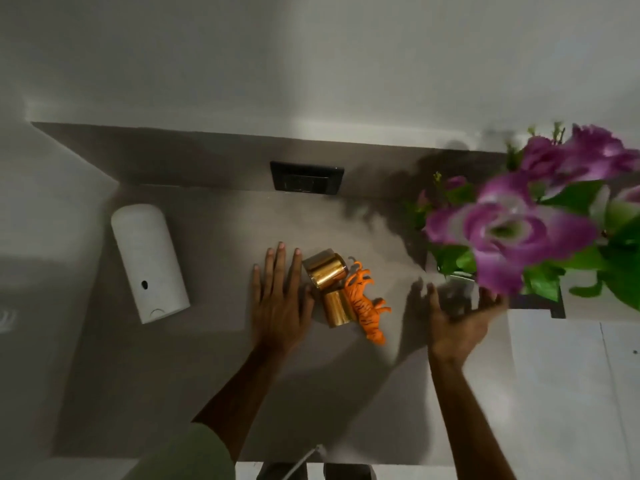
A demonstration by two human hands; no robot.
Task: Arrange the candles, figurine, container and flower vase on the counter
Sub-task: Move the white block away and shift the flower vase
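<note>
Two gold candle jars [325, 270] [337, 308] lie on their sides in the middle of the grey counter [207, 358]. An orange tiger figurine [367, 306] lies against them on the right. My left hand [280, 299] rests flat and open just left of the candles, fingertips near the upper jar. My right hand [457, 320] holds the blurred glass vase [459, 292] from below, with purple flowers and green leaves [512, 230] spreading above it at the right. A tall white container [149, 261] lies on the counter at the left.
A black wall socket [306, 177] is set in the backsplash behind the candles. The counter's right end meets a white surface [571, 375]. A white cable [301, 462] crosses the front edge near me.
</note>
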